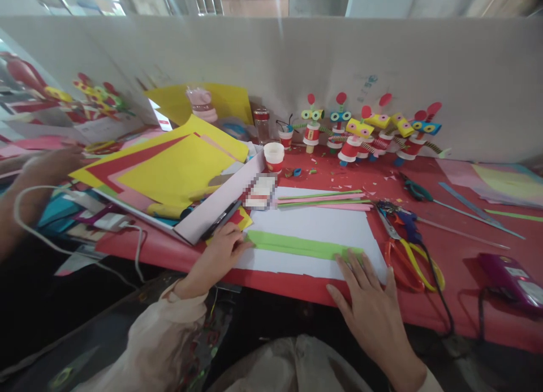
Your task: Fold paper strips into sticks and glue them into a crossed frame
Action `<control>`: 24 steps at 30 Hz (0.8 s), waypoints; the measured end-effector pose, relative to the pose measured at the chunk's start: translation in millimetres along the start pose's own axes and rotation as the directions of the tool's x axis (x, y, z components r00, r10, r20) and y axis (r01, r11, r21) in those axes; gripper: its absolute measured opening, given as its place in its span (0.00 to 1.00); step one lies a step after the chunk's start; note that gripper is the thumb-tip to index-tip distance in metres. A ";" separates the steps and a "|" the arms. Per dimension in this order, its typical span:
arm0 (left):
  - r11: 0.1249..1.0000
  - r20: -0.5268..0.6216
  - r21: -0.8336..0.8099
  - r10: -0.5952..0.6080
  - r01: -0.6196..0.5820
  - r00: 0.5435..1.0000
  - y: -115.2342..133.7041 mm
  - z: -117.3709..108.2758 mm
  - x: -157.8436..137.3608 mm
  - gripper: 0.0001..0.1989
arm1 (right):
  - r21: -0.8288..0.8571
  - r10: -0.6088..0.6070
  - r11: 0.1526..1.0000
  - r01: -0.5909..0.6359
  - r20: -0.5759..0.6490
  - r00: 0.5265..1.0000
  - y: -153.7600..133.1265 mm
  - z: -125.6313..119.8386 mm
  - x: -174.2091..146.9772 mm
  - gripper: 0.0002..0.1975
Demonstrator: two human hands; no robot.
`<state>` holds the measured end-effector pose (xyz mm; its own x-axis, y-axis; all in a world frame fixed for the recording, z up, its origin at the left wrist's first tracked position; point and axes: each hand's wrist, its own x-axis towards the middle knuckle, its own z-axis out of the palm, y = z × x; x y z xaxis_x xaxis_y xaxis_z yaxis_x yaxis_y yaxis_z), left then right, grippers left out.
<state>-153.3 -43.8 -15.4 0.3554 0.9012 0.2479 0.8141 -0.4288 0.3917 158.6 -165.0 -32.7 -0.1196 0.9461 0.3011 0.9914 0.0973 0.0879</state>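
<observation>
A bright green paper strip lies lengthwise across a white sheet near the table's front edge, with a line running along its length. At its left end, my left hand has curled fingers and a thumb closed on the paper. My right hand is spread out, fingertips resting on the strip's right end and the white sheet. Just behind the strip lies a bundle of thin pink and green paper strips. Scissors with red and yellow handles are right of the sheet.
A white box heaped with yellow, red and pink paper stands left. Paper-cup figures line the back wall. A paper cup, pliers and a purple device are on the red-covered table. Another person's arm reaches in at left.
</observation>
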 end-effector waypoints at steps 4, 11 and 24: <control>1.000 -0.031 -0.019 -0.010 0.010 0.999 2.4 -3.0 -2.3 0.13 | -0.008 -0.006 1.000 0.006 0.009 1.000 1.0 0.6 -0.7 0.29; 0.996 -0.054 -0.088 0.014 -0.019 0.998 11.6 0.7 -7.0 0.09 | -0.005 -0.009 1.000 0.009 -0.011 1.000 0.2 0.9 -0.1 0.29; 0.989 0.131 -0.145 0.051 -0.032 0.990 19.6 -1.6 8.5 0.07 | -0.020 0.000 1.000 0.000 -0.019 1.000 -2.2 4.7 -0.2 0.28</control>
<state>-135.1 -44.6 -4.2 0.4534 0.8787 0.1496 0.7271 -0.4617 0.5080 156.6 -164.0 -37.4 -0.1205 0.9400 0.3191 0.9902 0.0908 0.1064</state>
